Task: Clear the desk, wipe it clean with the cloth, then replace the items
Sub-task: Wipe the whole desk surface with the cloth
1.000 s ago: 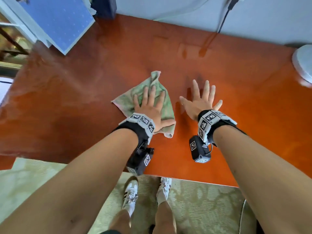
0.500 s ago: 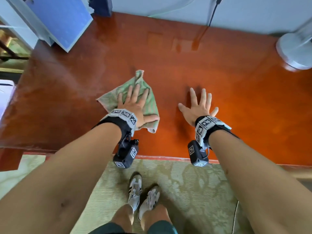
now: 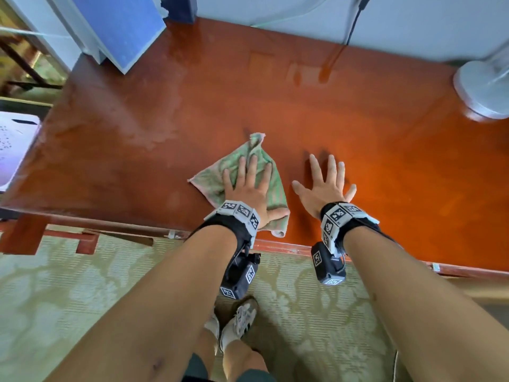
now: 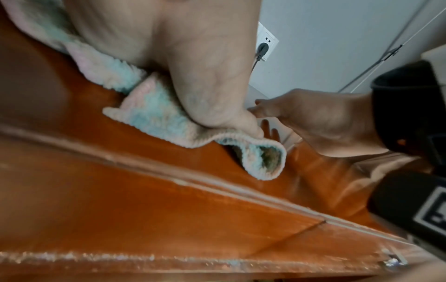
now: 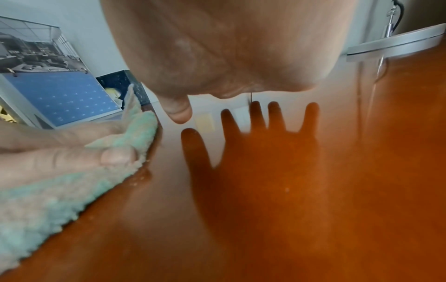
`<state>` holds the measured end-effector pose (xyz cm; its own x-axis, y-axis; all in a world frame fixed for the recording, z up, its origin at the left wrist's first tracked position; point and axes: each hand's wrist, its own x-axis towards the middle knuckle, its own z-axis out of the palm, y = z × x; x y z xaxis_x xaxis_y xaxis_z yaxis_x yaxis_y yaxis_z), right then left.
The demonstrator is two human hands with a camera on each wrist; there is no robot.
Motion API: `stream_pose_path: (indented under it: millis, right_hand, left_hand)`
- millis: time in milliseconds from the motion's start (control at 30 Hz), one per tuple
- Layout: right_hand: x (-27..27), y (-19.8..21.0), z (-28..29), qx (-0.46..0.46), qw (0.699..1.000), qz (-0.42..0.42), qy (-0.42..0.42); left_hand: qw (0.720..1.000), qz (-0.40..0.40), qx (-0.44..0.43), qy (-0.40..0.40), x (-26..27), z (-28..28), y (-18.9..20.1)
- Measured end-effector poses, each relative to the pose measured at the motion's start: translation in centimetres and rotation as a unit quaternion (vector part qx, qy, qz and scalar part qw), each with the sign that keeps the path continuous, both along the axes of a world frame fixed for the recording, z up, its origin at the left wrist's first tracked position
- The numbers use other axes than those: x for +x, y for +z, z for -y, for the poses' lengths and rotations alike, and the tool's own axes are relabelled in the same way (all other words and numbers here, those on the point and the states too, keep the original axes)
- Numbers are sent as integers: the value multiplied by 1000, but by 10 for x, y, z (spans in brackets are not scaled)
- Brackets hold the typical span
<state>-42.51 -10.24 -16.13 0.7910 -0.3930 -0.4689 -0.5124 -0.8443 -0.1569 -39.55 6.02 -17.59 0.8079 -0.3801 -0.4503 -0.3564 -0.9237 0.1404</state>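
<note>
A green-and-pink cloth [image 3: 242,166] lies on the glossy red-brown desk [image 3: 358,128] close to its front edge. My left hand [image 3: 249,186] presses flat on the cloth with straight, spread fingers; the thumb lies on the cloth's folded near corner [image 4: 260,162]. My right hand [image 3: 326,183] is spread open beside it, palm down just over the bare wood, holding nothing. In the right wrist view its dark reflection shows on the desk [image 5: 313,190], and the cloth [image 5: 48,206] sits at left under the left thumb.
A blue calendar stand [image 3: 121,26] leans at the desk's back left corner next to a dark box [image 3: 179,6]. A white fan base [image 3: 484,86] stands at the back right. A black cable [image 3: 352,26] hangs down the wall. Patterned carpet [image 3: 68,293] and my shoes lie below the front edge.
Both hands and the cloth have drawn back toward the desk's front edge, then shifted right. The hands keep the same flat, spread pose.
</note>
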Motion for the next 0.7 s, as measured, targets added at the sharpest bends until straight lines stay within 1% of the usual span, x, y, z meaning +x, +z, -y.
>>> stream_pose_path:
  millis: [100, 200, 467, 700]
  right_hand:
    - [-5, -2, -12, 5, 1000, 0, 13]
    - [-6, -4, -26, -6, 999, 15, 28]
    - [-6, -6, -85, 3, 999, 29, 35]
    - [-1, -8, -149, 15, 998, 36, 51]
  left_hand:
    - [999, -3, -11, -37, -3, -7, 0]
    - [998, -19, -14, -58, 5, -30, 1]
    - [1000, -27, -1, -6, 20, -117, 7]
    - [999, -28, 6, 16, 21, -188, 5]
